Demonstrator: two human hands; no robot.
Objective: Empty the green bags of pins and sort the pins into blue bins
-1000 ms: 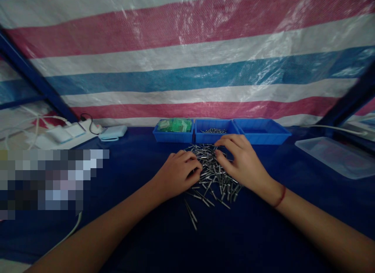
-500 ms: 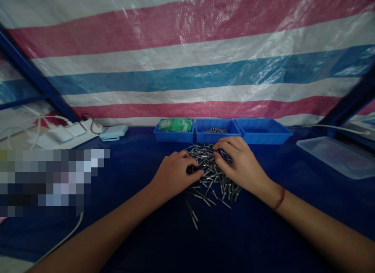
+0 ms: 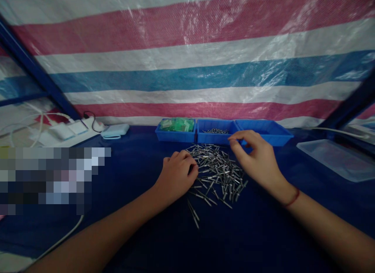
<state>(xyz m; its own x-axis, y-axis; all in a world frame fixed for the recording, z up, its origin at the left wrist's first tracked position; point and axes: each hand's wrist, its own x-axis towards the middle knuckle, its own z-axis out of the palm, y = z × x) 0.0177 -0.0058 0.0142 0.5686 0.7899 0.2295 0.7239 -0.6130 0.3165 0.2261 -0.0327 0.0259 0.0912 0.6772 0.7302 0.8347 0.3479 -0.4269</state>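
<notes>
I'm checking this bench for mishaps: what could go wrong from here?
The thin stems in the heap of rivets point every way, so the left hand, at its edge, might get pricked. The right hand hovers close to the front of the middle blue tray and could knock it, perhaps spilling the small metal pieces inside. The two stray rivets nearest the person might get brushed away by a forearm.
</notes>
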